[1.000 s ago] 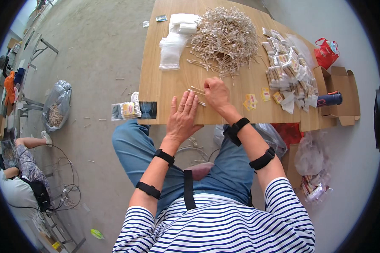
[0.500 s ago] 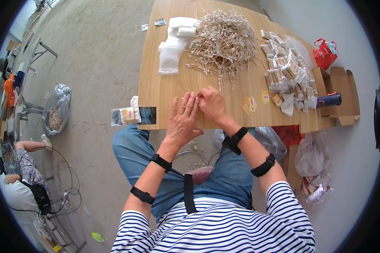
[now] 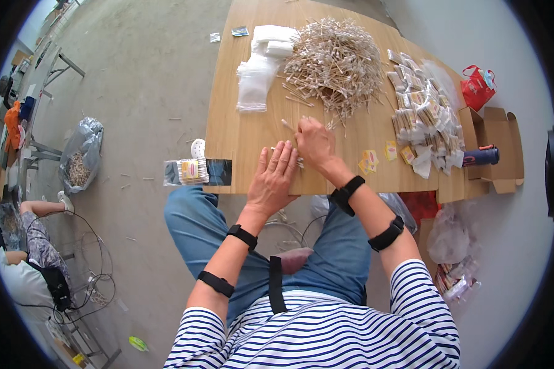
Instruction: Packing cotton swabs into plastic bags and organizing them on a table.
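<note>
My left hand [image 3: 276, 178] lies flat on the wooden table [image 3: 240, 135] near its front edge, fingers spread, holding nothing. Touching it on the right, my right hand [image 3: 314, 141] has its fingers curled down on a few thin white-tipped sticks [image 3: 297, 162] that lie between the two hands. A large heap of the same sticks [image 3: 335, 61] is piled just beyond the right hand. A stack of clear plastic bags [image 3: 258, 67] lies to the left of the heap.
Filled stick packets [image 3: 425, 117] and small yellow labels [image 3: 375, 158] lie on the table's right side. Past them are a red bag [image 3: 477, 86], an open cardboard box [image 3: 505, 154] and a dark tube [image 3: 480, 157]. Another person [image 3: 18, 258] sits on the floor, far left.
My right hand drew toward the table's front edge beside the left hand, then eased back a little toward the heap. The left hand stayed flat in nearly the same spot.
</note>
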Action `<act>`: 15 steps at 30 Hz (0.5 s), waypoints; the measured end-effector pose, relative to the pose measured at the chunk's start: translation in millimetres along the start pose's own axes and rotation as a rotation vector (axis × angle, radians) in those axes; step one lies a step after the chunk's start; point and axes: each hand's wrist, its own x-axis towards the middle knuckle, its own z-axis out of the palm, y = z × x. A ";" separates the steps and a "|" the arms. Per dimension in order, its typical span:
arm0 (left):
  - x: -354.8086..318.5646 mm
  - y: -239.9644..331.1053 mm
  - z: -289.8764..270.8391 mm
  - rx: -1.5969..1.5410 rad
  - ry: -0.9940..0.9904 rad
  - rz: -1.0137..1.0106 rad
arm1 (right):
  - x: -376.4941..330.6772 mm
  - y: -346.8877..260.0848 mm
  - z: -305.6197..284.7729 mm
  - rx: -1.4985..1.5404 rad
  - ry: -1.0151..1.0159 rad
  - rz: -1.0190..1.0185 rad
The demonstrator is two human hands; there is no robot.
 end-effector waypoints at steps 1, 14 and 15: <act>0.2 0.0 -0.1 -0.005 -0.001 0.004 | -7.0 1.3 -2.7 0.054 -0.038 -0.025; -0.2 2.3 -0.5 -0.003 0.018 0.000 | -22.1 5.0 -21.3 0.018 0.011 -0.015; -0.2 2.2 -0.3 0.005 0.012 -0.001 | -22.7 1.6 -18.4 0.021 0.011 -0.014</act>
